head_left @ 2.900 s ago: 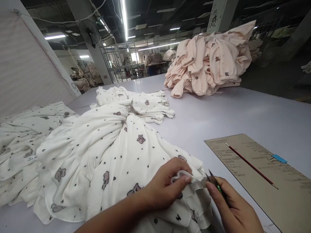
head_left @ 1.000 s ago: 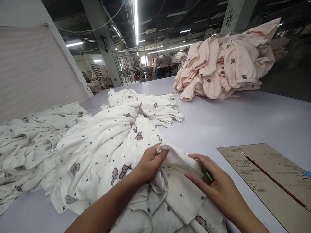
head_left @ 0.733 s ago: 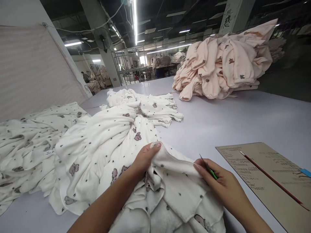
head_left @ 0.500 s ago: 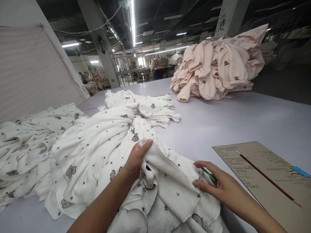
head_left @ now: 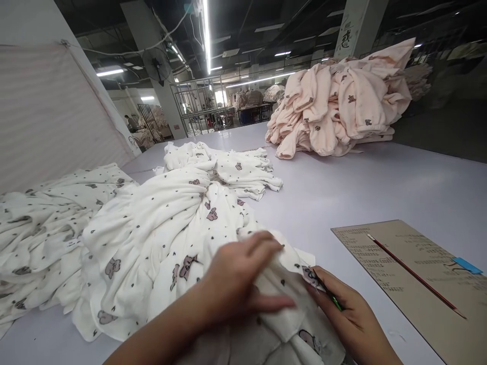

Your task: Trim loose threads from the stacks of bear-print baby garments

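Note:
A white garment (head_left: pixel 167 233) printed with small bears and dots lies bunched on the table in front of me. My left hand (head_left: pixel 238 281) rests flat on its near edge, blurred, with the fingers stretched out to the right. My right hand (head_left: pixel 352 322) is closed around a small green-handled thread snip (head_left: pixel 330 298) and touches the garment's right corner. The snip's dark tip points toward the cloth.
More white printed garments lie at the left (head_left: pixel 41 218) and further back (head_left: pixel 228 170). A tall heap of pink garments (head_left: pixel 338 104) sits at the far right. A brown printed card (head_left: pixel 418 284) with a red pencil (head_left: pixel 414 275) lies on the pale table (head_left: pixel 380 182).
My left hand let go of the raised fold and came down flat over the garment's near edge. My right hand with the snip slid nearer, to the cloth's right corner.

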{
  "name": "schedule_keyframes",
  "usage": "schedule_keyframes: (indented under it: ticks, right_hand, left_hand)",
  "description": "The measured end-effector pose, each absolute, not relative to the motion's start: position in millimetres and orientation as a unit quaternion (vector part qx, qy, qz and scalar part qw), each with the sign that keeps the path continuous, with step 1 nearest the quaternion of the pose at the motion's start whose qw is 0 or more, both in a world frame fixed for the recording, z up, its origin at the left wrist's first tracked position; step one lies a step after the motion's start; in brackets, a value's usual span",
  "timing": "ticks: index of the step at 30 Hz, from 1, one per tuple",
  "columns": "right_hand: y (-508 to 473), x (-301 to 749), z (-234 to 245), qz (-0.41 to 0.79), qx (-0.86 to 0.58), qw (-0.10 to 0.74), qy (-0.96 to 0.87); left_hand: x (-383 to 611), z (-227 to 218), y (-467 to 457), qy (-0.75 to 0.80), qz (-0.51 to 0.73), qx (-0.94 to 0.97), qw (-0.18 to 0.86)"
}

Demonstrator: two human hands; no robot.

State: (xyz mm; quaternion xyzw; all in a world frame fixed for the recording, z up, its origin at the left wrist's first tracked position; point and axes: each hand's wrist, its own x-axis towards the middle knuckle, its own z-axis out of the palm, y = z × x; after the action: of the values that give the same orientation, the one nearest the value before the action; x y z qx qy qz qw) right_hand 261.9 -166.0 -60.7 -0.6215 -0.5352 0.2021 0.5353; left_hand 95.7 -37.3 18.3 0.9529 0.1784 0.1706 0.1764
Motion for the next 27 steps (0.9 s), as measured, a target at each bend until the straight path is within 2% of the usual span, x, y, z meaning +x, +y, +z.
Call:
schedule_keyframes:
  ticks: [3,7,10,15,19,23,25,27]
  right_hand:
    - [-167.8,256.5,-50.8,0.196,-0.608,0.54,-0.548]
    - [-170.0,248.8,-45.6,0.233,-0.59,0.548,-0.546]
    - [-166.4,244.8,-48.0,0.266,-0.629,0.571,-0.456]
    - [-162.8,244.2,-53.6,0.22,-0.704,0.563,-0.372]
    - [-171.5,236.8,-51.2,0.102,-0.723,0.553,-0.401]
    - [-172.2,230.0,-53.0,-0.021,-0.667,0.465,-0.582]
    - [-168.3,230.7,-54.3,-0.017,-0.666,0.435,-0.605]
    - [-164.4,233.4,-52.9,0.04,-0.678,0.446,-0.583]
  left_hand:
    - [105.6,14.1,-46.2,0.074,0.139,0.963,0.22]
    - [111.1,6.0,-31.6,0.049,0.136,0.905,0.4]
    - [112.0,0.4,-24.3,0.114,0.129,0.838,0.518]
    - [114.0,-15.5,-31.0,0.228,0.138,0.702,0.661]
    - [115.8,-21.6,-38.4,0.256,0.156,0.697,0.651]
    - [115.6,-18.9,-43.3,0.235,0.174,0.737,0.61]
    - [113.7,-17.9,-45.4,0.211,0.16,0.759,0.595]
    - [111.1,-18.3,-47.4,0.193,0.141,0.778,0.582]
